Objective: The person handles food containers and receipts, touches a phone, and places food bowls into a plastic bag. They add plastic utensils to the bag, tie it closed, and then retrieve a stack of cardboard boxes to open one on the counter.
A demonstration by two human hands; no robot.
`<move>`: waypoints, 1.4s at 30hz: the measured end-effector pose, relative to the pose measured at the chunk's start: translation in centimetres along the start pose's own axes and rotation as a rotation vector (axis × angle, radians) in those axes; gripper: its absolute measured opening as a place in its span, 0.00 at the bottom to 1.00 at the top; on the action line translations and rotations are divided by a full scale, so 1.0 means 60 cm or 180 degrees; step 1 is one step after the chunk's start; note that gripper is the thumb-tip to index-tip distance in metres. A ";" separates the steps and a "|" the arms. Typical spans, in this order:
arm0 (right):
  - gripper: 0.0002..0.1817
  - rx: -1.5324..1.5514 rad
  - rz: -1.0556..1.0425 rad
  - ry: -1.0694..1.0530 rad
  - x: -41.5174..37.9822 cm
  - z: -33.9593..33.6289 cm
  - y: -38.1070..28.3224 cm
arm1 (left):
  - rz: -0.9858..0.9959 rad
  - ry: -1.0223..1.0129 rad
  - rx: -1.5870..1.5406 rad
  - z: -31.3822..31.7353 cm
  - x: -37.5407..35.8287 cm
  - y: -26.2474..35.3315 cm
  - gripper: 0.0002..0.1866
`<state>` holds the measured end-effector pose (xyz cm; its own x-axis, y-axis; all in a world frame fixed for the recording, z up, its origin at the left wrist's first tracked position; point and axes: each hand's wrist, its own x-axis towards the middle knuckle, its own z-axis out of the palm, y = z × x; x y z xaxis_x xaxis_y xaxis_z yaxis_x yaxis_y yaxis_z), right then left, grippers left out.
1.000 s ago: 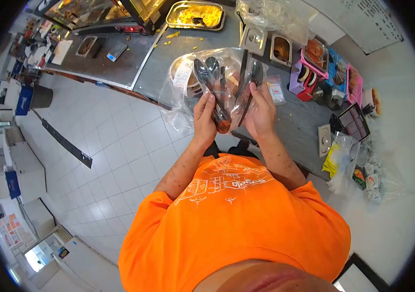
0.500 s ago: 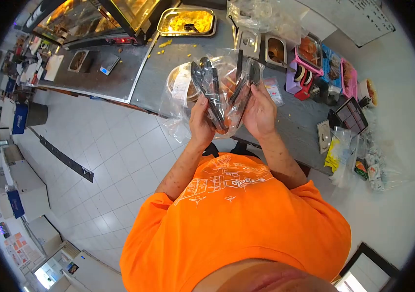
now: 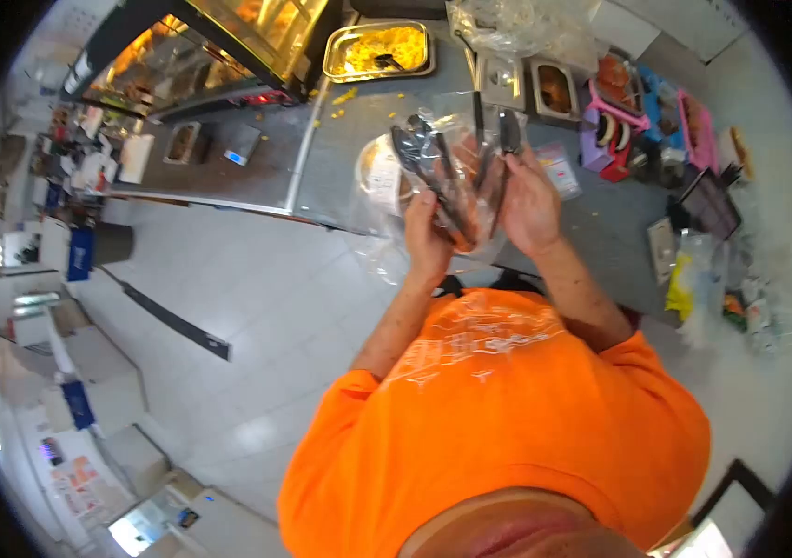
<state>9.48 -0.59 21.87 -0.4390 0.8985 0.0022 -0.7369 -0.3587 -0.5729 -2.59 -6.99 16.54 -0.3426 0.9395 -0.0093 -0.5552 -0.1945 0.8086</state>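
Both hands hold up a clear plastic bag (image 3: 379, 244) above the counter's front edge. Black plastic cutlery (image 3: 433, 172), at least some of it spoons, shows through the film. My left hand (image 3: 429, 244) is closed on the bag's left side, its thumb against the cutlery. On the other side, my right hand (image 3: 531, 206) grips the bag, thumb near the head of a black spoon (image 3: 508, 133). A round container with a white label (image 3: 383, 179) and reddish food appears behind or within the bag; the film and blur hide which.
A metal tray of yellow food (image 3: 379, 51) sits at the back of the grey counter (image 3: 345, 191). Metal pans (image 3: 554, 90), pink baskets (image 3: 698, 130) and a small packet (image 3: 560, 172) stand to the right. A glass display case (image 3: 219, 56) and a scale (image 3: 242, 147) are left.
The camera view has swung left, so everything sits farther right in the picture and looks blurrier. Both hands keep their grip on the bag, with the cutlery in much the same arrangement.
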 end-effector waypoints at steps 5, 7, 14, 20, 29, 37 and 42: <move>0.22 0.0010 0.0158 -0.0228 0.011 -0.002 0.003 | 0.0148 0.0126 0.0204 -0.013 0.005 0.008 0.22; 0.22 -0.0016 0.0087 -0.0083 0.014 0.002 0.010 | 0.0306 0.0282 0.0257 -0.008 0.014 -0.009 0.21; 0.14 -0.1375 0.0510 0.0486 0.009 -0.018 0.022 | 0.1674 -0.0324 0.4412 0.000 -0.012 0.056 0.33; 0.12 -0.2683 -0.1546 -0.0809 -0.007 -0.059 0.090 | 0.1082 0.1120 0.4908 -0.196 -0.024 0.001 0.42; 0.32 -0.6978 0.0270 -0.0965 -0.053 -0.091 0.105 | -0.0210 0.1172 0.2746 -0.261 -0.011 0.112 0.09; 0.26 -0.7209 -0.2669 0.0311 0.087 -0.085 -0.058 | -0.1092 0.0104 -0.0932 -0.229 0.140 0.213 0.22; 0.29 -0.6960 -0.0912 0.0605 0.140 -0.027 -0.134 | 0.0364 -0.0147 0.3325 -0.162 0.164 0.289 0.19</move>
<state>12.56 10.25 25.16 -0.3155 0.9152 0.2506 0.8626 0.3867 -0.3262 -22.98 -3.90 24.75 -0.3104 0.9449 0.1037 0.4156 0.0368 0.9088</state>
